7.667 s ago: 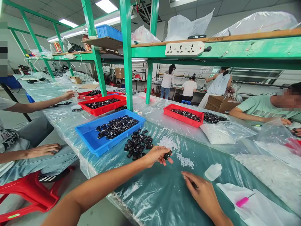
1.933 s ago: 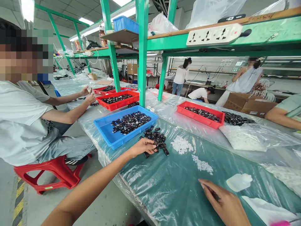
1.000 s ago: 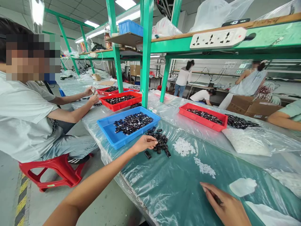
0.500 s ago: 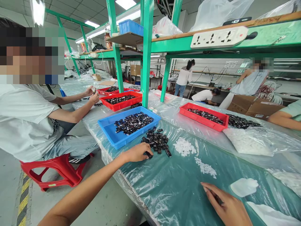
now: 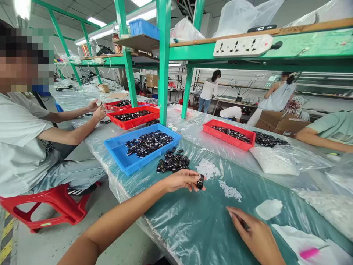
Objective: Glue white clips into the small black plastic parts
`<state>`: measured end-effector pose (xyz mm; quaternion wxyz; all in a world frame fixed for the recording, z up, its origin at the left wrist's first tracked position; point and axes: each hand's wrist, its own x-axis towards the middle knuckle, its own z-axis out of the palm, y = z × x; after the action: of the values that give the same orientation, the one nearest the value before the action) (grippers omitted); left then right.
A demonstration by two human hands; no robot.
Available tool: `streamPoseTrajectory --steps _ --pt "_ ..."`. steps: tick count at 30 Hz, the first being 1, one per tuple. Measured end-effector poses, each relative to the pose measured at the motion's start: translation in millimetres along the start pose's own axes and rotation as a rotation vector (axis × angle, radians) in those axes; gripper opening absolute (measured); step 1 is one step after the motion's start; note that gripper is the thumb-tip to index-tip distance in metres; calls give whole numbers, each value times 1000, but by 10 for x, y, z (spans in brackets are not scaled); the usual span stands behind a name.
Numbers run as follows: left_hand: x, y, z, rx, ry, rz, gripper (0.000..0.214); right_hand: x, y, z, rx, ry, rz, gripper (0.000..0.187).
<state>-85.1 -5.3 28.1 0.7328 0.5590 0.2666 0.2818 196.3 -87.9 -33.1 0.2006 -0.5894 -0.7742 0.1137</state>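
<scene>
My left hand (image 5: 183, 180) pinches a small black plastic part (image 5: 200, 181) between thumb and fingers, just above the plastic-covered green table (image 5: 198, 228). Behind it lies a loose pile of the same black parts (image 5: 173, 162), and beyond that a blue tray (image 5: 118, 154) holds many more. Two small heaps of white pieces (image 5: 207, 168) (image 5: 230, 191) lie right of my left hand. My right hand (image 5: 252, 235) rests on the table nearer me, fingers curled around a thin dark tool that is mostly hidden.
A small white bottle (image 5: 268, 208) lies right of my right hand; a pink-handled tool (image 5: 309, 253) sits on white paper. Red trays (image 5: 224, 137) (image 5: 129, 121) hold black parts. A person on a red stool (image 5: 46, 204) works at left. Green posts (image 5: 163, 62) rise behind the blue tray.
My left hand picked one black part off the table beside the pile, lifted it and drew it right toward my right hand. My right hand stayed put.
</scene>
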Motion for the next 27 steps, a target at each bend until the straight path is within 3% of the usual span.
streamPoseTrajectory --steps 7,11,19,22,27 --pt "142 37 106 -60 -77 -25 43 4 -25 -11 -8 6 -19 31" --pt "193 12 164 -9 -25 -43 43 -13 -28 -26 -9 28 -48 31" --pt "128 -332 55 580 272 110 42 1 -2 -19 -5 41 -61 29" --pt "67 -269 -108 805 423 143 38 2 -2 -9 -8 35 -50 29" --pt "-44 37 -487 1022 689 140 43 7 -12 -15 -16 25 -37 27"
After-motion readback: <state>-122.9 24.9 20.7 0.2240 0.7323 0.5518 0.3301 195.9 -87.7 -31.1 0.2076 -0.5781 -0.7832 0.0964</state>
